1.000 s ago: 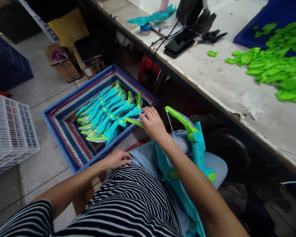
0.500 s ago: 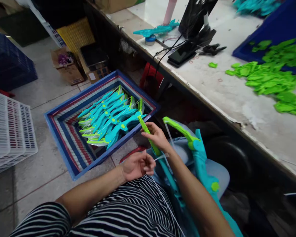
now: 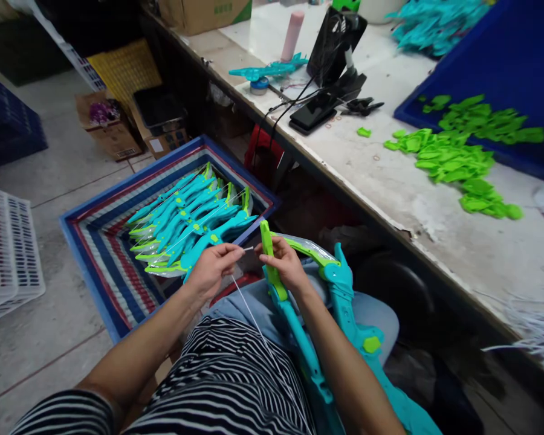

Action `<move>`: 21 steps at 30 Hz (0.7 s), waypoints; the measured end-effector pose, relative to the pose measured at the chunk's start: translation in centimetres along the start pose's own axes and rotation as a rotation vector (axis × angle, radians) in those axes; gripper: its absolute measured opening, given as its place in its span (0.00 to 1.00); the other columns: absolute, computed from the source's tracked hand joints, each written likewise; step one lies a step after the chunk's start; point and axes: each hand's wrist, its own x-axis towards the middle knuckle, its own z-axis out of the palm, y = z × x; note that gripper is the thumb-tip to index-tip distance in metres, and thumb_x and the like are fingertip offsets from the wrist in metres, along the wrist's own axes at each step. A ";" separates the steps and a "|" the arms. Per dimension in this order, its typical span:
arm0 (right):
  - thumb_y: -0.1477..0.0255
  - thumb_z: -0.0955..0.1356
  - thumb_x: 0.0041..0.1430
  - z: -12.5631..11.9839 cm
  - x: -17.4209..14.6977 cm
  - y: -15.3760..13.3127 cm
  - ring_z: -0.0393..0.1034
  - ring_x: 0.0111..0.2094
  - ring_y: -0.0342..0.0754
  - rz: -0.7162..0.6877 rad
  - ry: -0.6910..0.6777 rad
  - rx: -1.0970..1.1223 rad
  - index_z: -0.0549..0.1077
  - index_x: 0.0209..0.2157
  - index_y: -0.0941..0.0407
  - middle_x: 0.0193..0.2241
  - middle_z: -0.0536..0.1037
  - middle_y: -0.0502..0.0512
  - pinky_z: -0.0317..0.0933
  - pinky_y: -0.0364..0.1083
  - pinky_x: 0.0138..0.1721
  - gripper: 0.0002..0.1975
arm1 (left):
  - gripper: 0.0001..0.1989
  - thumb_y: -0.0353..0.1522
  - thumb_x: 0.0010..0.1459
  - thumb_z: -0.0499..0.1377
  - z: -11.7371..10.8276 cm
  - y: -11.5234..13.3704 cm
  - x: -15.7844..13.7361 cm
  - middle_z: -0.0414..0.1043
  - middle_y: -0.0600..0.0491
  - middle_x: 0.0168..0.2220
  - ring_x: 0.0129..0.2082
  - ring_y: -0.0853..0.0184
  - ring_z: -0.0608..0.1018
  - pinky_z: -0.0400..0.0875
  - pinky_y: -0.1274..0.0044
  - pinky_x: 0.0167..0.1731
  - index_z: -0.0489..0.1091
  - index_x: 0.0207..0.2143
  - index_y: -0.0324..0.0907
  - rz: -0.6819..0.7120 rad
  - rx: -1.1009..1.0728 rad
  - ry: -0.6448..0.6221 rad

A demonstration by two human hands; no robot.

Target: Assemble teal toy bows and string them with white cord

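Note:
My left hand pinches the end of a thin white string between thumb and fingers. The string runs from there down across my striped shirt. A hand's width to the right, my right hand is closed around the green tip piece of a turquoise and green toy bow. The string's short end points toward that tip; whether it touches my right fingers I cannot tell. The bow's turquoise body rests over my lap, its other green arm reaching up behind my right hand.
A blue crate with striped lining holds several similar bows on the floor. Along the right runs a worktable with green pieces, a phone, a small fan and a blue bin. White baskets stand at left.
My left hand has moved up and forward, close to the bow tip, and now pinches the string end. The bow tip in my right hand has turned more upright. The view has shifted right.

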 end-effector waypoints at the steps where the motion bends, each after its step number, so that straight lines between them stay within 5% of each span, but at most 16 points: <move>1: 0.68 0.75 0.42 0.0 -0.1 0.0 0.71 0.35 0.46 0.007 0.003 0.001 0.68 0.35 0.53 0.33 0.78 0.48 0.64 0.46 0.39 0.18 | 0.18 0.40 0.34 0.71 0.4 0.2 0.6 0.64 0.58 0.17 0.15 0.80 0.57 0.48 0.82 0.17 0.75 0.24 0.36 0.042 0.023 0.046; 7: 0.68 0.75 0.42 -0.2 -0.4 -0.1 0.71 0.36 0.46 0.036 0.018 0.004 0.67 0.35 0.52 0.33 0.77 0.48 0.64 0.45 0.38 0.18 | 0.11 0.38 0.43 0.65 2.6 0.1 2.6 0.74 0.53 0.23 0.24 0.71 0.71 0.65 0.79 0.25 0.77 0.26 0.38 0.298 0.210 0.099; 21: 0.66 0.75 0.42 -0.2 -0.3 0.1 0.71 0.35 0.46 0.038 0.024 0.020 0.68 0.35 0.52 0.31 0.76 0.48 0.64 0.45 0.38 0.19 | 0.11 0.37 0.46 0.62 3.4 0.7 2.7 0.72 0.55 0.20 0.20 0.72 0.68 0.63 0.80 0.22 0.75 0.24 0.38 0.422 0.349 0.114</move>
